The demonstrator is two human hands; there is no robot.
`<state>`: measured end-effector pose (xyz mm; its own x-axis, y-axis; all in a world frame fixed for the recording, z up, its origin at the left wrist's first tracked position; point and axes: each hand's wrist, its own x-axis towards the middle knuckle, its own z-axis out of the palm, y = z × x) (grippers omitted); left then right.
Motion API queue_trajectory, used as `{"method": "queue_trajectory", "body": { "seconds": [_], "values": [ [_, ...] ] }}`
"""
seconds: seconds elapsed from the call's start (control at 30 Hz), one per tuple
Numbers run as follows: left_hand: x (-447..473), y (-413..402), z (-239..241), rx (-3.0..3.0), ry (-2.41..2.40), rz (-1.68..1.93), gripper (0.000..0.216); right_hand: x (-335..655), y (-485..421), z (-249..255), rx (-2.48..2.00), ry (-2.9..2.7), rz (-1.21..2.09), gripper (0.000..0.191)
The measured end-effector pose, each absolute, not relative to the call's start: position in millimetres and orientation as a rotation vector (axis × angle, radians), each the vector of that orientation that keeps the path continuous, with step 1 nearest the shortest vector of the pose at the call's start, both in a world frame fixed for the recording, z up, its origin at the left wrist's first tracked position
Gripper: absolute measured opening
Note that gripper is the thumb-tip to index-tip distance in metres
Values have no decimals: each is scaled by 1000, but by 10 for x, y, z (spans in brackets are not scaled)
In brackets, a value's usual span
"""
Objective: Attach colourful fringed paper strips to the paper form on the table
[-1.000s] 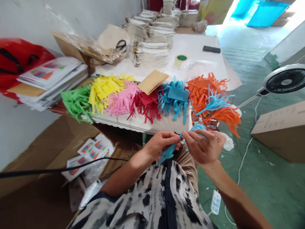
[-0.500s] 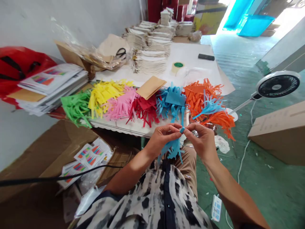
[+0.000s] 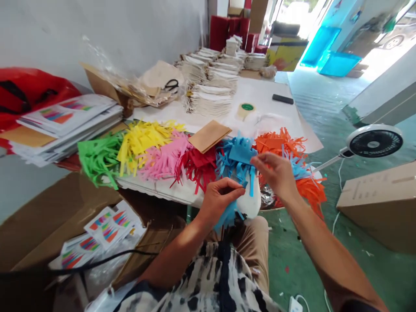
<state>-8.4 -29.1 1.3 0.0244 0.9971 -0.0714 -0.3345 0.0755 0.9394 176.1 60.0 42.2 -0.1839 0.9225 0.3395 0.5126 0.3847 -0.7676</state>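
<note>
My left hand (image 3: 220, 197) is closed on a bunch of blue fringed paper (image 3: 227, 213) just above my lap, near the table's front edge. My right hand (image 3: 274, 173) is raised over the blue paper fringe pile (image 3: 237, 156) on the table, its fingers pinched together and blurred; I cannot make out what is in them. Fringe piles lie in a row along the table: green (image 3: 97, 158), yellow (image 3: 143, 138), pink (image 3: 164, 158), red (image 3: 198, 167), blue, and orange (image 3: 281, 145).
A brown envelope (image 3: 209, 135) lies on the piles. Tape roll (image 3: 246, 109), black phone (image 3: 282, 99), scissors (image 3: 171, 84) and stacks of paper bags (image 3: 211, 93) sit farther back. Printed sheets (image 3: 69, 119) lie left, a fan (image 3: 373, 143) and cardboard box (image 3: 380, 203) right.
My right hand has let go of the blue fringe and risen toward the blue pile. My left hand keeps the blue bunch. The view has tilted up.
</note>
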Motion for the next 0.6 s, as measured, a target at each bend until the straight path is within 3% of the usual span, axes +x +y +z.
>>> {"method": "queue_trajectory", "body": {
  "seconds": [0.13,0.27,0.6],
  "values": [
    [-182,-201,-83,963,1043,1233,27,1683,1865,370,-1673,-2072,218,35],
    [-265,-166,-223,893,993,1189,38,1516,2744,192,-1844,-2235,225,28],
    [-311,-34,-273,808,992,1186,30,1406,2973,27,-1919,-2430,227,15]
  ]
}}
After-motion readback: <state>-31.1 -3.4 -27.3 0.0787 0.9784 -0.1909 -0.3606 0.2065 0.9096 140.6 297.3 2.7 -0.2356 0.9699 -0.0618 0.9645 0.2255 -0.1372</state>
